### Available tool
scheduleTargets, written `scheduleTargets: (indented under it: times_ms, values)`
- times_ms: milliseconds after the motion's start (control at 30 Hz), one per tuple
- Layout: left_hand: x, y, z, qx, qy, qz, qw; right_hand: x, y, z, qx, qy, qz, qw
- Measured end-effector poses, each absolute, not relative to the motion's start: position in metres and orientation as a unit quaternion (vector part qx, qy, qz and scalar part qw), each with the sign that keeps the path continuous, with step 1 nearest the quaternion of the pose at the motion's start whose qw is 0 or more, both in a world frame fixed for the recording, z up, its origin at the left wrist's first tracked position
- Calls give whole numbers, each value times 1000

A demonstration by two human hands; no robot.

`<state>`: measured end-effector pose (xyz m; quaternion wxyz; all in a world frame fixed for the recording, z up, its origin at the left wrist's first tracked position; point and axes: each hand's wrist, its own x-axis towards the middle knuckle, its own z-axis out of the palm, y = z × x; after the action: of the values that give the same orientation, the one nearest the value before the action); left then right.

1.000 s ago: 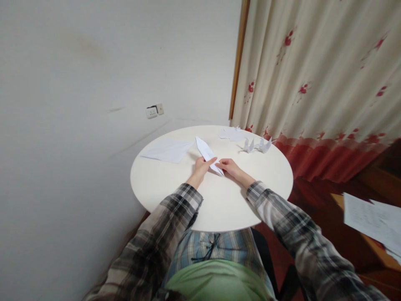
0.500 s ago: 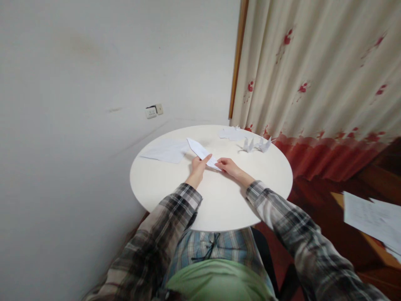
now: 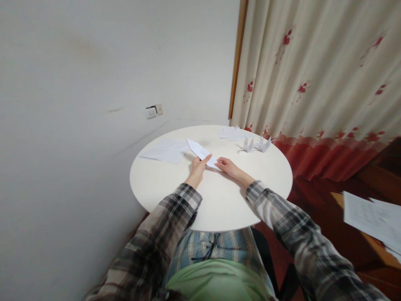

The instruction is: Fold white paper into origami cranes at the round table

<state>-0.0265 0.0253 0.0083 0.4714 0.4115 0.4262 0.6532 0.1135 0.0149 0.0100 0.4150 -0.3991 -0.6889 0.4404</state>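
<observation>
A long strip of folded white paper [image 3: 198,149] slants over the middle of the round white table [image 3: 216,205], its pointed end up and to the left. My left hand [image 3: 199,165] is closed around its middle, thumb on top. At the lower right end, the fingers of my right hand [image 3: 228,165] pinch the paper's edge. Flat white paper sheets [image 3: 166,150] lie on the table left of my hands. Two folded paper cranes [image 3: 248,145] stand beyond my right hand.
Near the table's far edge lie more paper pieces [image 3: 230,133] with a small folded paper shape. A white wall with a socket [image 3: 151,112] rises at the left. A patterned curtain [image 3: 300,62] hangs behind on the right. Written sheets [image 3: 369,217] rest on a wooden surface at the right.
</observation>
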Motion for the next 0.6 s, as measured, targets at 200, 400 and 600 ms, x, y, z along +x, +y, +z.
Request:
scheduleTargets:
  times_ms: [200, 400, 600]
  values:
    - [-27, 25, 10, 410, 428, 648, 478, 113, 10, 13, -400, -678, 451, 421]
    - [-25, 21, 13, 456, 394, 595, 531, 111, 5, 15, -401, -659, 487, 410]
    - [-22, 16, 17, 472, 391, 577, 540, 112, 10, 10, -393, -639, 533, 392]
